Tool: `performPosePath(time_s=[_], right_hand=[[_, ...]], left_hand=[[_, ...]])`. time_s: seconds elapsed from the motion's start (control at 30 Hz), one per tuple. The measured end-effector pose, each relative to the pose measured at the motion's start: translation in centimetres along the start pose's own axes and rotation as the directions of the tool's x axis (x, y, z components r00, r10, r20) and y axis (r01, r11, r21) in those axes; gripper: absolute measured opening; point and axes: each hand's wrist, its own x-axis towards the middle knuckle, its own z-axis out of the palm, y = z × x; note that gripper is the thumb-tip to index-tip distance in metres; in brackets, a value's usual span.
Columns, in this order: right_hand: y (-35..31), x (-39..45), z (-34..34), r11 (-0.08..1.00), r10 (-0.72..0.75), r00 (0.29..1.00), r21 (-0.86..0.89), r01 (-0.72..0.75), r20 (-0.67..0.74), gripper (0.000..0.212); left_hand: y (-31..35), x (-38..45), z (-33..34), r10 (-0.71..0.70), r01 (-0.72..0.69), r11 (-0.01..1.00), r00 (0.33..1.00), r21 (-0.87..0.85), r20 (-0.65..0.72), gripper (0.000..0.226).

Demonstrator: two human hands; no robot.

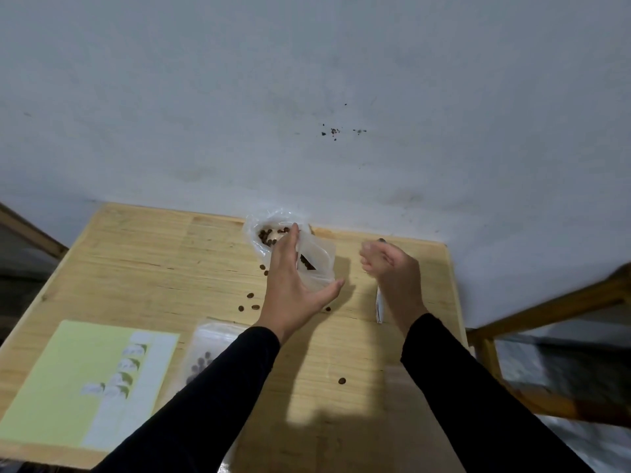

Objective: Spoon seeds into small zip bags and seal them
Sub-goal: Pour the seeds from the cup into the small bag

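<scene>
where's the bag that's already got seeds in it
In the head view, the filled zip bag lies flat on the wooden table, near the front edge, just right of the green sheet and partly under the left sleeve.

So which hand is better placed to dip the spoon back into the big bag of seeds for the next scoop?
Probably the right hand: it already grips the spoon, beside the big seed bag. The left hand is busy holding the small zip bag.
</scene>
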Motion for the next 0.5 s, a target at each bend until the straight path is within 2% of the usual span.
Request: performPosePath(time_s=[0.07, 0.13, 0.27, 0.33, 0.4, 0.5], right_hand=[[-2.5, -0.2, 0.2, 0.992, -0.077, 0.978, 0.117, 0.055, 0.193, 0.005], [-4.1, -0.2, 0.6, 0.993, -0.103, 0.935, 0.091, 0.076, 0.339, 0.004], [-5.7, -0.1, 1.3, 0.983, -0.094, 0.929, -0.112, 0.143, 0.359, 0.006], [-6.6, -0.5, 1.4, 0.979, -0.096, 0.923, -0.131, 0.155, 0.373, 0.009], [-7.7, -1.0, 1.8, 0.977, -0.100, 0.910, -0.134, 0.166, 0.402, 0.008], [-9.2, -1.9, 2.9, 0.983, -0.078, 0.903, -0.120, 0.141, 0.423, 0.008]], left_hand=[[0.3, -0.1, 0.1, 0.026, -0.026, 0.999, 1.000, 0.022, 0.009, 0.109], [0.6, -0.2, -0.1, 0.046, -0.046, 0.999, 0.999, 0.016, 0.019, 0.110], [1.3, -0.1, -1.5, 0.053, -0.054, 0.999, 0.997, 0.008, 0.059, 0.117], [1.6, 0.0, -2.7, 0.043, -0.043, 0.999, 0.997, -0.001, 0.065, 0.115], [1.7, 0.2, -4.2, 0.044, -0.043, 0.999, 0.999, -0.030, 0.032, 0.100], [1.5, 0.5, -6.6, 0.076, -0.084, 0.989, 0.995, -0.125, -0.071, 0.059]])
